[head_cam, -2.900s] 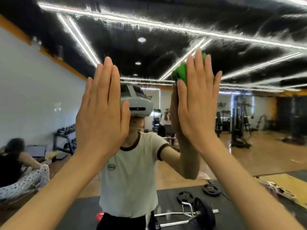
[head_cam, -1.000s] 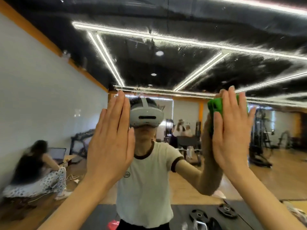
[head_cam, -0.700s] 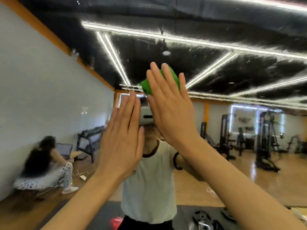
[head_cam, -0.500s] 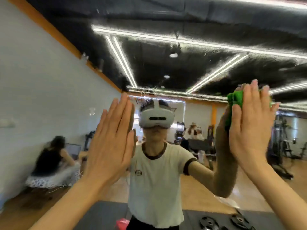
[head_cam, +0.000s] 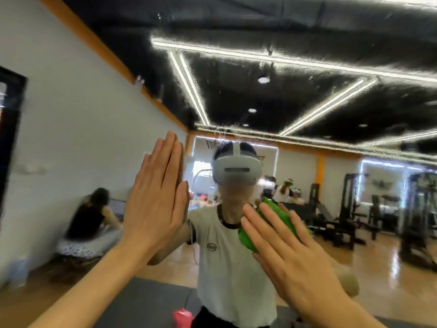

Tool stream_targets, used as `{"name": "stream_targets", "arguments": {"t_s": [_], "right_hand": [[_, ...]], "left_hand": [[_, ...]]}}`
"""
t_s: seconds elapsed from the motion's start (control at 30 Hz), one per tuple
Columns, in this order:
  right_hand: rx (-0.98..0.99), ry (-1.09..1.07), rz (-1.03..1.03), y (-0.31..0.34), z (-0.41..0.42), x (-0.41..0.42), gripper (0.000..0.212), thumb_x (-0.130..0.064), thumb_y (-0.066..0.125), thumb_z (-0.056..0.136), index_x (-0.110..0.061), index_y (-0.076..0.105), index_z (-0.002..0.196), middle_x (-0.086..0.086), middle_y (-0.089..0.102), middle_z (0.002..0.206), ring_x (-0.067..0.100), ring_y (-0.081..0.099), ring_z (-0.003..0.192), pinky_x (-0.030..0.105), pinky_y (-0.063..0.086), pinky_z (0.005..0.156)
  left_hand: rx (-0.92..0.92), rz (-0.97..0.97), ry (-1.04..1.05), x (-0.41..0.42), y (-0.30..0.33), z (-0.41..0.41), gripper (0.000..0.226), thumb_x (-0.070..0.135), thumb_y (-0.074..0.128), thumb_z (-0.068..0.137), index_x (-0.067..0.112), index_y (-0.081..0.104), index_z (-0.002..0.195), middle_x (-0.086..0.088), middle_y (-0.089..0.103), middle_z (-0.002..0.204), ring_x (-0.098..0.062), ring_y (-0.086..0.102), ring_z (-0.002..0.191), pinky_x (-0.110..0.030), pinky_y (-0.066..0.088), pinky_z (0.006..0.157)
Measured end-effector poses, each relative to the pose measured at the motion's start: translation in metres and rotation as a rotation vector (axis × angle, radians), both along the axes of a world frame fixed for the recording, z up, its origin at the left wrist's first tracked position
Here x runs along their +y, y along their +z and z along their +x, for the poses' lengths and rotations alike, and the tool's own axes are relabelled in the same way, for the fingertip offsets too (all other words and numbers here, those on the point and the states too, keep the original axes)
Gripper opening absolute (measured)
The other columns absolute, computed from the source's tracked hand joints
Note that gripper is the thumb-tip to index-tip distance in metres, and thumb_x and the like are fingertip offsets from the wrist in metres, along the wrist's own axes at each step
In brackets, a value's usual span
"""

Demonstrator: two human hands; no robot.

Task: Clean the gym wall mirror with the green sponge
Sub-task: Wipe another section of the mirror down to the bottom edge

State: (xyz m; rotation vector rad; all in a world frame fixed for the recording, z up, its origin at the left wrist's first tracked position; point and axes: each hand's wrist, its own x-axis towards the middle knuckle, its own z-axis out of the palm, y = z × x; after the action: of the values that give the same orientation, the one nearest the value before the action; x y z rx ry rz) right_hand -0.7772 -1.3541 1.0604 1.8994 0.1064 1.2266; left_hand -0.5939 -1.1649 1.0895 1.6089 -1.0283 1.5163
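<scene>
Wiping the gym wall mirror, mid-stroke

Our right hand point(head_cam: 290, 254) presses the green sponge point(head_cam: 272, 223) flat against the wall mirror point(head_cam: 307, 95) with straight fingers; our left hand point(head_cam: 158, 204) rests flat-palmed on the glass, grasping nothing. Next, we judge, the sponge must sweep onto the streaked, unwiped glass above.

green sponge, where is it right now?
Head view, right of centre: the green sponge is pressed flat against the mirror under the right hand, with the left hand flat on the glass to its left.
</scene>
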Motion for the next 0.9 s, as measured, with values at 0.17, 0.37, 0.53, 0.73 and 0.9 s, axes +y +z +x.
{"name": "stream_targets", "arguments": {"t_s": [0.17,0.37,0.53,0.73,0.9], "right_hand": [[-0.278,0.15,0.263,0.134,0.016,0.008,0.051,-0.027,0.034,0.107,-0.004,0.037,0.153,0.016,0.033,0.161,0.033,0.021,0.151,0.046,0.001,0.124],[-0.152,0.176,0.152,0.049,0.03,0.019,0.062,-0.013,0.06,0.098,-0.003,0.033,0.153,0.016,0.028,0.162,0.033,0.017,0.152,0.05,0.005,0.125],[0.149,0.077,-0.081,-0.026,0.009,-0.002,0.058,-0.023,0.038,0.098,-0.006,0.038,0.153,0.009,0.027,0.164,0.026,0.019,0.153,0.044,0.003,0.126],[-0.085,0.162,0.024,0.075,0.029,0.008,0.061,-0.012,0.056,0.098,-0.003,0.031,0.152,0.017,0.032,0.16,0.031,0.022,0.15,0.049,0.006,0.123],[-0.338,0.191,0.319,0.153,0.048,0.037,0.051,-0.023,0.039,0.108,-0.001,0.034,0.154,0.017,0.028,0.162,0.034,0.017,0.153,0.049,0.0,0.123]], "left_hand": [[-0.005,-0.015,0.0,0.001,0.001,-0.002,0.06,0.027,0.028,0.106,0.003,0.016,0.16,-0.013,0.013,0.169,-0.023,0.009,0.156,-0.027,-0.002,0.126],[0.009,-0.006,0.024,0.004,0.001,-0.003,0.061,0.028,0.028,0.106,0.003,0.017,0.16,-0.013,0.014,0.169,-0.024,0.012,0.156,-0.032,0.003,0.127],[0.015,-0.028,0.03,0.001,-0.001,-0.004,0.061,0.03,0.027,0.107,0.003,0.018,0.16,-0.012,0.015,0.169,-0.021,0.011,0.156,-0.038,0.009,0.127],[0.002,-0.027,0.02,0.001,-0.002,-0.002,0.059,0.028,0.028,0.107,0.003,0.019,0.16,-0.014,0.016,0.168,-0.024,0.012,0.156,-0.036,0.01,0.127],[-0.012,-0.024,-0.016,0.001,-0.002,-0.001,0.059,0.026,0.029,0.106,0.002,0.017,0.159,-0.013,0.014,0.168,-0.025,0.011,0.156,-0.03,0.002,0.127]]}}
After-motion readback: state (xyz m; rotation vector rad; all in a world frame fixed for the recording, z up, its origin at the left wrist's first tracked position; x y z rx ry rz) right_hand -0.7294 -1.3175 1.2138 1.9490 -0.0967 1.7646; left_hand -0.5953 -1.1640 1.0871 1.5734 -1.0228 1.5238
